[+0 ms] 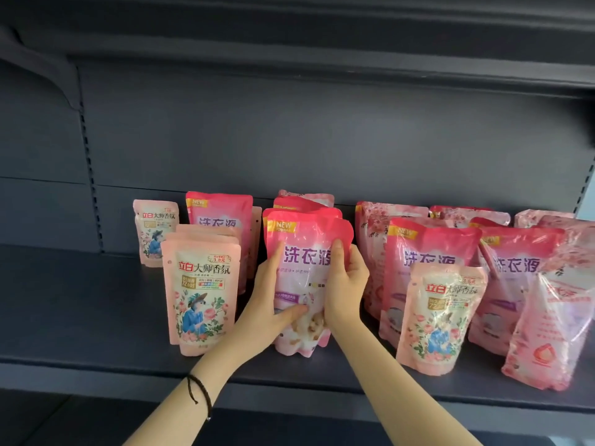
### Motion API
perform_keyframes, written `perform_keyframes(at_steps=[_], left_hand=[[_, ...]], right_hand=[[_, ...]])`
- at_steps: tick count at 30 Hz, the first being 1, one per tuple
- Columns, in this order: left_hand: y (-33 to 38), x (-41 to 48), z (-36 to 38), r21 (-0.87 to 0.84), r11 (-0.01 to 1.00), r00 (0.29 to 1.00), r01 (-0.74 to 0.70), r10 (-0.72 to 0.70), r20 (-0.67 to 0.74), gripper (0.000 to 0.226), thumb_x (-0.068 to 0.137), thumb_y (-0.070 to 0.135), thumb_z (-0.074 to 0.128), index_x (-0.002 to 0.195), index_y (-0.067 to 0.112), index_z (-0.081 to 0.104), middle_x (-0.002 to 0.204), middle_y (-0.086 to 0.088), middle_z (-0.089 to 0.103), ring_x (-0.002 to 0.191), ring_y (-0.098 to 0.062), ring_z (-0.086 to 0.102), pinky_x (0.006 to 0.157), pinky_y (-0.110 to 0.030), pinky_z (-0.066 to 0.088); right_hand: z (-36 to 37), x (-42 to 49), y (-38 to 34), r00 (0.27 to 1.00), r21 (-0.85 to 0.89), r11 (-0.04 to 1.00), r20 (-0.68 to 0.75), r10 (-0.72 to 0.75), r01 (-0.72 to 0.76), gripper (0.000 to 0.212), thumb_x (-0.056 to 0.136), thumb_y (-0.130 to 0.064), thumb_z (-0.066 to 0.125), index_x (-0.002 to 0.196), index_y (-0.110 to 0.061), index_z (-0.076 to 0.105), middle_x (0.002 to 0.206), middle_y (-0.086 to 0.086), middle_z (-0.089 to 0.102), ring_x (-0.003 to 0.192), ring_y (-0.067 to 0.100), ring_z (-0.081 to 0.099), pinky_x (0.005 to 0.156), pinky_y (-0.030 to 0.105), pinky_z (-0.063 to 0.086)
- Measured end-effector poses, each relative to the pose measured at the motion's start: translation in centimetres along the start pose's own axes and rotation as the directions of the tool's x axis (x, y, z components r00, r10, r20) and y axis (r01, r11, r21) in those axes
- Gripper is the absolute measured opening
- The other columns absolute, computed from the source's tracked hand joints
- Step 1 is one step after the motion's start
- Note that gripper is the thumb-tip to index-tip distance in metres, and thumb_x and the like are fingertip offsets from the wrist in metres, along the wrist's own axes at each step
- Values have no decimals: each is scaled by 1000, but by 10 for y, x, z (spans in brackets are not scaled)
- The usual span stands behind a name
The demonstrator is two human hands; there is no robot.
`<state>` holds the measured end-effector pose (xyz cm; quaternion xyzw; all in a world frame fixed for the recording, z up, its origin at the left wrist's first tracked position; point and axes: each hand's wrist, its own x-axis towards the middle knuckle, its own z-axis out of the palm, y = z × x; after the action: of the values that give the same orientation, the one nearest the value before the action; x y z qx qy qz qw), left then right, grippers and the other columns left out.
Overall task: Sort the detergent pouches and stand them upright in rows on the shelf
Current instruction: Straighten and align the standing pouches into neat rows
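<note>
A tall pink detergent pouch (306, 252) with purple lettering stands upright at the middle of the dark shelf (80, 310). My left hand (273, 304) grips its left side and my right hand (346, 284) grips its right side. More pouches of the same kind stand right behind it. To the left stands a row of pale peach pouches (201, 294) with a figure in blue, and a smaller one (155, 230) sits further back. On the right, pink pouches (428, 252) and a peach pouch (441, 313) lean mixed together.
A crinkled pink pouch (553, 323) leans at the far right near the shelf's front edge. The shelf's left part is bare. An upper shelf (289, 33) overhangs, and a slotted upright (88, 162) runs down the back panel on the left.
</note>
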<state>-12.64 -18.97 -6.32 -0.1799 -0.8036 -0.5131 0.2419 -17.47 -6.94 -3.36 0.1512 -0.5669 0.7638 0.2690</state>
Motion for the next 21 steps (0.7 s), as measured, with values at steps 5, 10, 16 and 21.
perform_keyframes(at_steps=[5, 10, 16, 21], left_hand=[[8, -5, -8, 207, 974, 994, -94, 103, -36, 98, 76, 19, 79, 136, 52, 10, 132, 26, 18, 120, 29, 11, 92, 9, 18], [34, 14, -24, 416, 888, 936, -197, 296, -190, 67, 78, 14, 75, 137, 22, 42, 139, -2, 27, 121, 13, 21, 100, 4, 10], [65, 41, -57, 824, 436, 855, -363, 507, 108, 41, 81, 28, 69, 119, 18, 60, 120, -1, 56, 115, -21, 45, 95, -41, 39], [67, 46, -62, 874, 327, 893, -360, 392, 221, 49, 73, 27, 79, 119, 20, 62, 121, -1, 55, 108, -24, 51, 90, -43, 41]], right_hand=[[-23, 7, -20, 989, -232, 971, 147, -30, 64, 24, 98, -21, 50, 75, -19, 48, 58, -15, 49, 50, -2, 41, 50, 16, 37], [-32, 26, -55, 938, -450, 843, 303, -166, 294, 26, 90, -3, 53, 108, -21, 49, 76, -8, 55, 53, 4, 42, 51, 19, 39], [-39, 47, -82, 719, -594, 438, 663, -206, 674, 29, 86, 2, 56, 113, -8, 61, 105, 1, 55, 78, 11, 48, 66, 17, 41], [-36, 49, -82, 699, -583, 419, 684, -209, 696, 32, 86, 9, 50, 111, -5, 63, 107, 6, 65, 85, 7, 49, 68, 5, 35]])
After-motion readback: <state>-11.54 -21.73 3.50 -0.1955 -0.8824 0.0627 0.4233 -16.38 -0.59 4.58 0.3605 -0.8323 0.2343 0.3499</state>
